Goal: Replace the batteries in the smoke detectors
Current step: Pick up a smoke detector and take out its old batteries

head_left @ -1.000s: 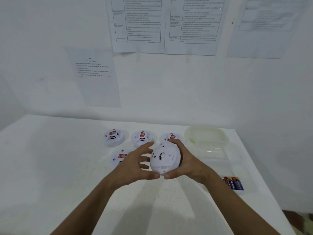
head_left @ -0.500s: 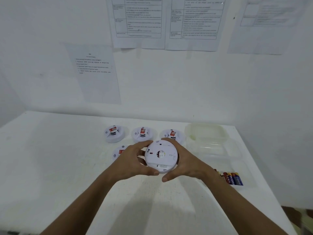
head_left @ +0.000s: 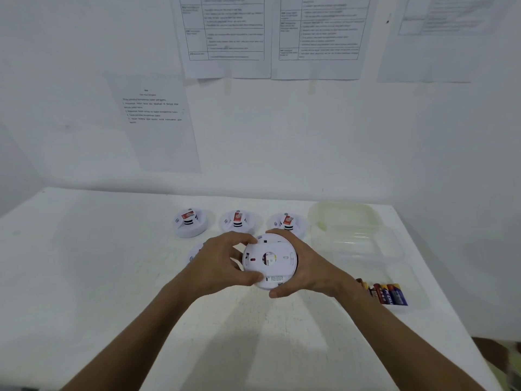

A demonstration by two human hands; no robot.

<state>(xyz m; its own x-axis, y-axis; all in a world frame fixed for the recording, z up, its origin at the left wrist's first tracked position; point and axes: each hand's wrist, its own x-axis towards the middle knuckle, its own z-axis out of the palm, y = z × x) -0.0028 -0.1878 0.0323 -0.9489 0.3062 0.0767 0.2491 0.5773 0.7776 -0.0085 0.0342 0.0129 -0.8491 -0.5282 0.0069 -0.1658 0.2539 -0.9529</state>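
Single view only, head-worn, wide-angle. Looks forward and down from above the near edge of the table [head_left: 84, 277], facing the wall [head_left: 282, 136] with taped sheets [head_left: 225, 35] at the top of frame. Both forearms enter from the bottom edge; left hand [head_left: 217, 263] and right hand [head_left: 310, 266] sit near frame centre, close to the lens, around a detector [head_left: 269, 259]. Table corner and floor visible lower right. Straight edges bowed toward the frame margins. No second view to overlap.

A white surface [head_left: 84, 277] stands in a corner of white walls [head_left: 282, 136]. Printed sheets [head_left: 225, 38] are stuck on the back wall, one lower sheet [head_left: 158, 122] at left. Light is dim, even.
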